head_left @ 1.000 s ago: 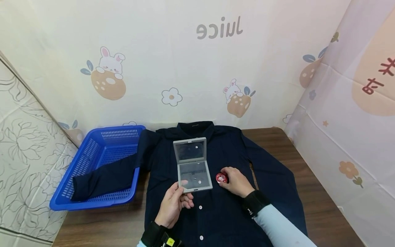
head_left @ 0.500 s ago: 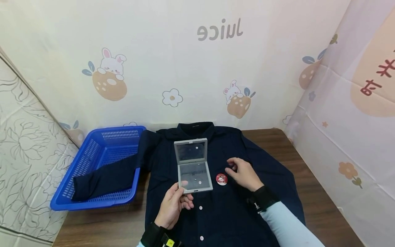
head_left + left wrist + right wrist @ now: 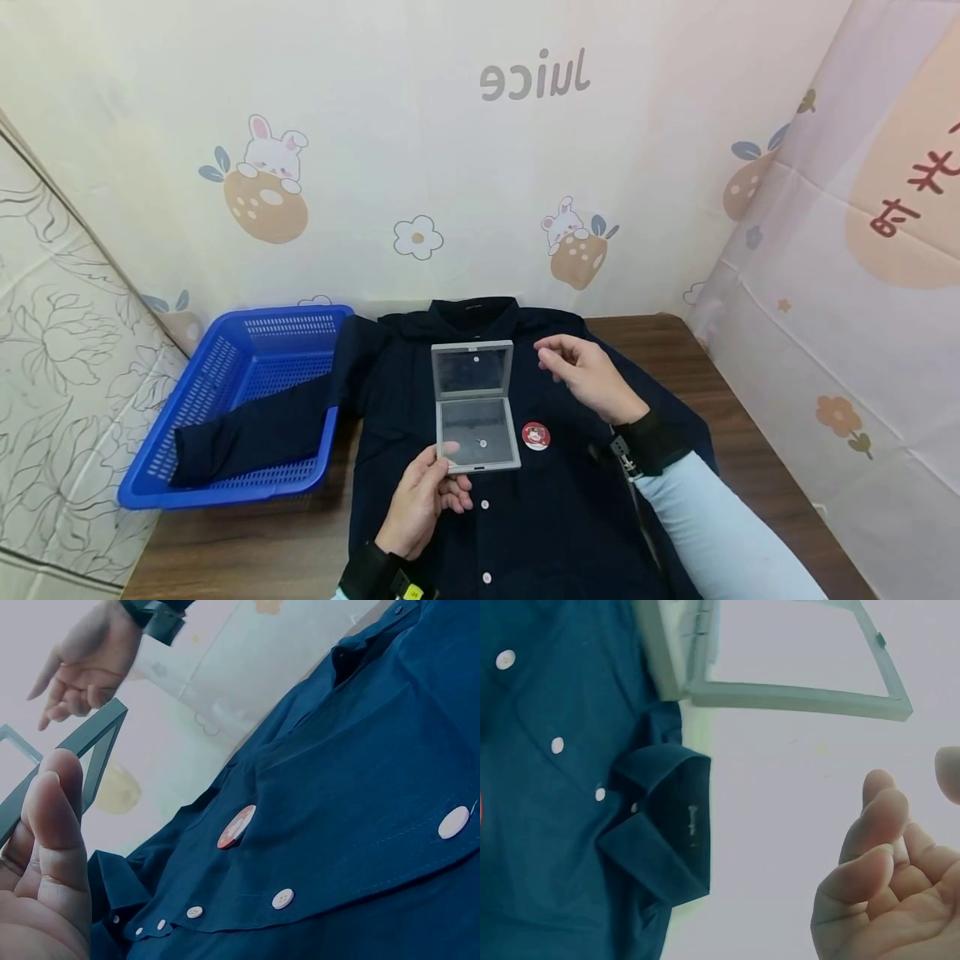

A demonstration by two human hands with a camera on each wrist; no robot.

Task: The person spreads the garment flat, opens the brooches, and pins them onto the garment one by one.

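Note:
My left hand [image 3: 422, 502] pinches the near corner of a clear hinged display case [image 3: 517, 450] with a grey frame, its lid standing up. The case is held above a dark navy button-up shirt [image 3: 555, 517] that lies spread on the table. Just right of the case, a round red badge [image 3: 536, 436] sits on the shirt's chest; it also shows in the left wrist view. My right hand [image 3: 588, 375] hovers beside the case lid, apart from it. In the right wrist view its fingers [image 3: 877, 817] are loosely bent, with the thumb apart and nothing between them.
A blue plastic basket [image 3: 225, 492] stands at the left, with one shirt sleeve [image 3: 255, 433] lying across into it. Wood table surface [image 3: 240, 550] shows at the front left and along the right. Printed cloth [image 3: 420, 150] hangs behind the table.
My right hand has let go of the badge and moved up and away to beside the case lid. The badge stays on the shirt. The left hand still holds the case, shifted slightly right.

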